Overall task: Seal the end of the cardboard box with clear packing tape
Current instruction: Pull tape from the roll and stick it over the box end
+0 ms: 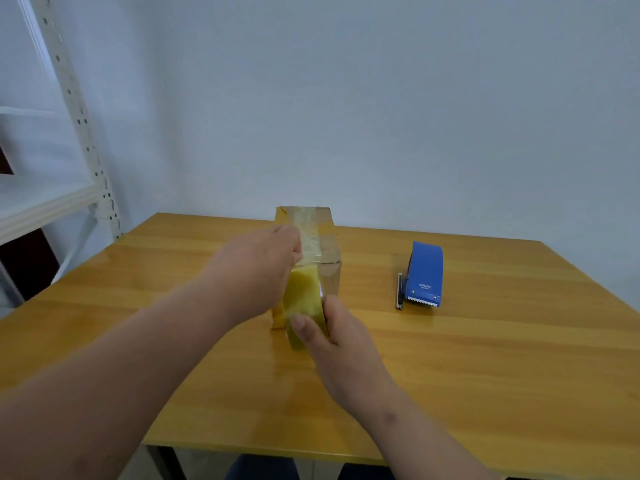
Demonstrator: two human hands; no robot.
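My right hand grips the roll of clear tape at the near end of the cardboard box mid-table; my left hand pinches the strip onto its top edge. Taping is underway — next, pull down and cut.

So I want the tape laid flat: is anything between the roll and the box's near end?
Nothing visible. The right hand holds the tape roll against the cardboard box; the left hand presses tape on top. The blue dispenser sits aside.
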